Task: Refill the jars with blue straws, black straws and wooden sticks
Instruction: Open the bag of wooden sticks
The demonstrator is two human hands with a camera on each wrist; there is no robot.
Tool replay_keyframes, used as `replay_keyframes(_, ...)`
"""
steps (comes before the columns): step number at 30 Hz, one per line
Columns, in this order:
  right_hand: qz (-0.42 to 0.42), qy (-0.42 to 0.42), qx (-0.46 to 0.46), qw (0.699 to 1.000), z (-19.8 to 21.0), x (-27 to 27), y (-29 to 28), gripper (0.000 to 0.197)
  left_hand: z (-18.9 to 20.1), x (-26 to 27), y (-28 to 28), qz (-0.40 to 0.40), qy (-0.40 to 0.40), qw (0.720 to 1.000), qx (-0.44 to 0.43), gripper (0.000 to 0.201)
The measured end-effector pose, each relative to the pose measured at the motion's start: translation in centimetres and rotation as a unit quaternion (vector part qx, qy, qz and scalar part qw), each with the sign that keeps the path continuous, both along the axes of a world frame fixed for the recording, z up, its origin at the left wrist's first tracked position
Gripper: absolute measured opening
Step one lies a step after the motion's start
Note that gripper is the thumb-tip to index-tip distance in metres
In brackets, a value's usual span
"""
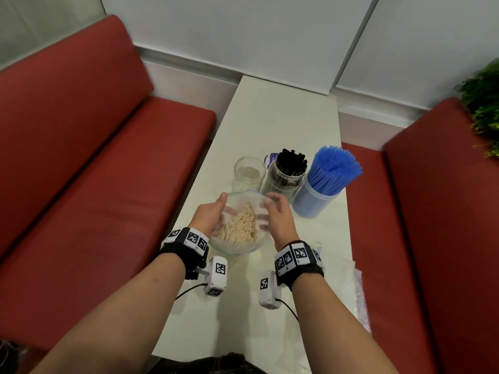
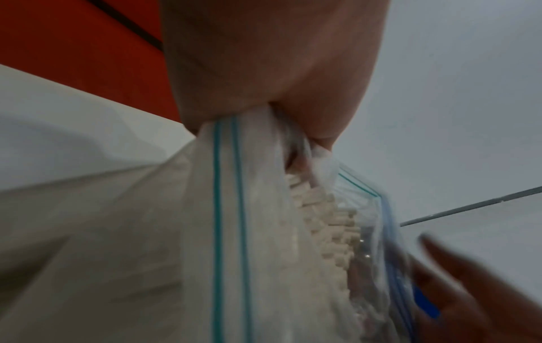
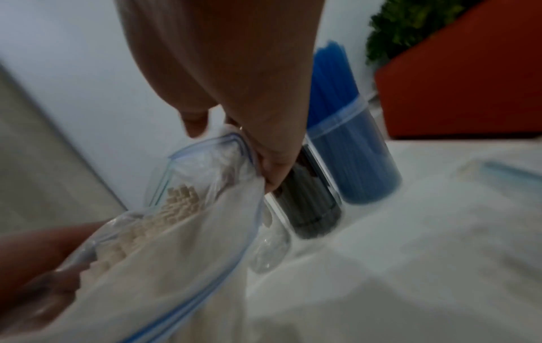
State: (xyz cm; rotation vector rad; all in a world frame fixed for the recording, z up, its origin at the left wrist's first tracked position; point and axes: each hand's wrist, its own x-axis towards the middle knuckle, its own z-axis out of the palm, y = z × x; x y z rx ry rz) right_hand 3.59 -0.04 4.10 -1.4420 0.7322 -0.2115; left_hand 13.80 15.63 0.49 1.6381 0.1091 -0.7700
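Left hand (image 1: 209,214) and right hand (image 1: 276,215) each pinch a side of an open zip bag (image 1: 237,248) of wooden sticks (image 1: 243,225) above the table (image 1: 270,125), before an empty jar (image 1: 249,172), black straws (image 1: 291,160) and blue straws (image 1: 333,168) in jars.

Red bench seats (image 1: 89,147) flanking white table (image 1: 280,122); green plant (image 1: 483,109) at right.

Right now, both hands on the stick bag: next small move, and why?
Probably tip the zip bag, held open by the left hand and right hand, toward the empty jar just beyond. The wooden sticks are bunched at its mouth; the other two jars look full.
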Motion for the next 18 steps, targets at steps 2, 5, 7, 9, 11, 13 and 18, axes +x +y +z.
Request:
replay_keyframes(2, 0.101, 0.028, -0.065, 0.992, 0.4, 0.4, -0.2, 0.044, 0.1, 0.1, -0.2, -0.017, 0.001, 1.000, 0.021, 0.061)
replay_keyframes(5, 0.180, 0.078, -0.202, 0.960, 0.5, 1.1, -0.1, 0.042, 0.4, 0.5, -0.5, -0.073, -0.001, 0.996, 0.052, 0.067)
replay_keyframes(7, 0.143, 0.095, -0.257, 0.951, 0.5, 1.6, -0.5, 0.030, 0.5, 1.0, -0.6, -0.127, -0.002, 0.992, 0.023, 0.069)
replay_keyframes(9, 0.100, 0.108, -0.225, 0.963, 0.1, 1.9, -1.1, 0.037, 0.5, 1.2, -0.6, -0.148, -0.012, 0.989, -0.027, 0.068)
replay_keyframes(11, 0.037, 0.111, -0.095, 0.989, -0.4, 2.1, -1.6, 0.040, 0.8, 1.4, -0.5, -0.128, -0.008, 0.988, -0.082, 0.060)
replay_keyframes(13, -0.061, 0.093, 0.077, 0.991, -1.1, 2.2, -2.1, 0.033, 1.2, 1.7, -0.4, -0.146, 0.004, 0.983, -0.114, 0.054)
replay_keyframes(18, -0.209, 0.104, 0.226, 0.946, -2.4, 1.6, -2.8, 0.037, 1.9, 2.4, 1.1, -0.235, -0.034, 0.968, 0.086, 0.056)
